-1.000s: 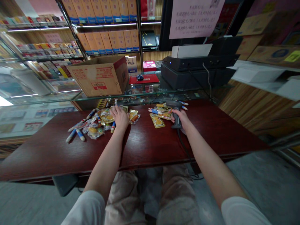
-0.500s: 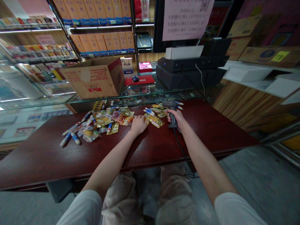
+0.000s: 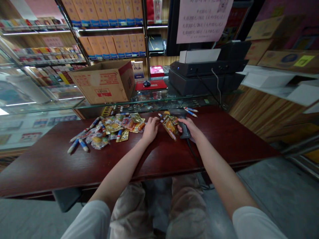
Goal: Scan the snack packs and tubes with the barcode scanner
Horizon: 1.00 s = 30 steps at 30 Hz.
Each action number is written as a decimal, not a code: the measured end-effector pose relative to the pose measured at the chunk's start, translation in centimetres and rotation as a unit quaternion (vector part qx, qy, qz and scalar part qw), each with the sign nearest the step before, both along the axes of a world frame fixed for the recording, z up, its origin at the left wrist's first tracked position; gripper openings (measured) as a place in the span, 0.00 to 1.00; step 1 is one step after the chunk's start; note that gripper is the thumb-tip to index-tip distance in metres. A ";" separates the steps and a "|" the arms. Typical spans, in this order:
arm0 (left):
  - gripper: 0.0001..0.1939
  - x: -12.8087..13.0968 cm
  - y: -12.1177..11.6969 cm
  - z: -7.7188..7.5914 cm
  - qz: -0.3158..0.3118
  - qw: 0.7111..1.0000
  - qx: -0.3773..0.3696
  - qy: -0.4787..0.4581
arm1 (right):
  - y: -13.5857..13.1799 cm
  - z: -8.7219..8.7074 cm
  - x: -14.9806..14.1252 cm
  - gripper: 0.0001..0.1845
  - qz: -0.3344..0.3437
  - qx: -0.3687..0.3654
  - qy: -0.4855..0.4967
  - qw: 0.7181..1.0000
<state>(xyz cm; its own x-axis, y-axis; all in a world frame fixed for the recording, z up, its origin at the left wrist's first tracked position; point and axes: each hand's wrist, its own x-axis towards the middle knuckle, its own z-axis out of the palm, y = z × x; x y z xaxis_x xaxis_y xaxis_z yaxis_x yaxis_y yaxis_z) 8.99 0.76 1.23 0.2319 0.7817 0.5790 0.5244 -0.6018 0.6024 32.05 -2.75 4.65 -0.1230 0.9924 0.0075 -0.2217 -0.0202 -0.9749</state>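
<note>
With right hand [image 3: 187,127] closed, gripped a black pistol-shaped scanner [image 3: 184,129] near the far edge of the dark-red wooden table [image 3: 161,157], and with left hand [image 3: 150,131] curled, pinch unclear, reached beside flat gold packets [image 3: 169,126].

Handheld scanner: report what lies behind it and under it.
Beyond the scanner, blue-and-white sticks show. Gold packets emerge at its left side. Whatever its body and the right hand cover is hidden, so I can't tell what lies directly underneath.

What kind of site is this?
Probably a small shop's checkout counter: a handheld scanner in the right hand, shelves of matching orange boxes, and a glass display case.
</note>
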 end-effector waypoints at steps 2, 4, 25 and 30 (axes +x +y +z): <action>0.11 0.2 -0.1 0.4 0.006 0.991 -0.045 -0.126 | -0.2 0.2 -0.1 0.20 0.005 0.001 -0.008 1.000; 0.16 -0.1 0.1 0.6 -0.035 0.956 -0.141 -0.256 | -0.3 0.3 -0.2 0.19 0.003 0.004 -0.011 1.000; 0.26 -2.4 1.9 -0.4 -0.032 0.979 -0.128 -0.158 | -0.2 0.1 -0.6 0.14 0.080 0.033 0.030 0.996; 0.29 -2.3 1.9 -0.6 0.000 0.994 -0.057 -0.094 | -0.3 -0.3 -0.3 0.14 0.103 0.026 0.005 0.994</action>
